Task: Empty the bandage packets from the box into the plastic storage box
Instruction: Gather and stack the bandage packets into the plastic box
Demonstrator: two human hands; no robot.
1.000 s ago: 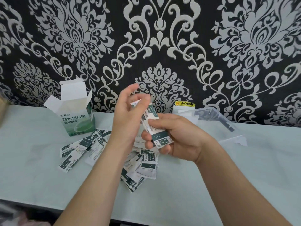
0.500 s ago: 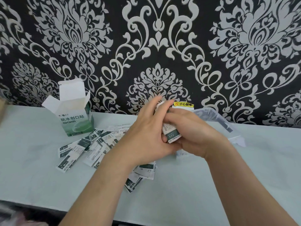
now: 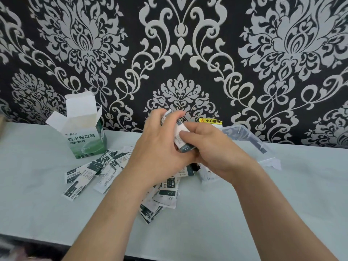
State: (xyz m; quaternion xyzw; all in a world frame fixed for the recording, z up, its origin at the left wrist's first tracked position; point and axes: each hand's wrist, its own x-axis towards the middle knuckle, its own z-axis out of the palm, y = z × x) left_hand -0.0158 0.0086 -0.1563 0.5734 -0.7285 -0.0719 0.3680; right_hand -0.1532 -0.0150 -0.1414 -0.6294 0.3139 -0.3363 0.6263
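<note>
Left hand and right hand pinch a stack of bandage packets between them, plastic storage box just beyond the right. Light, slick, floppy: likely best squeezed across the flat faces.

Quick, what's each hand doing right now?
Left hand: holding a stack of bandage packets.
Right hand: gripping the same stack.

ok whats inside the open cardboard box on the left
In the cardboard box only bare white inner walls show, below the raised flaps. Its front wall hides the bottom, so whether anything remains inside cannot be told.
</note>
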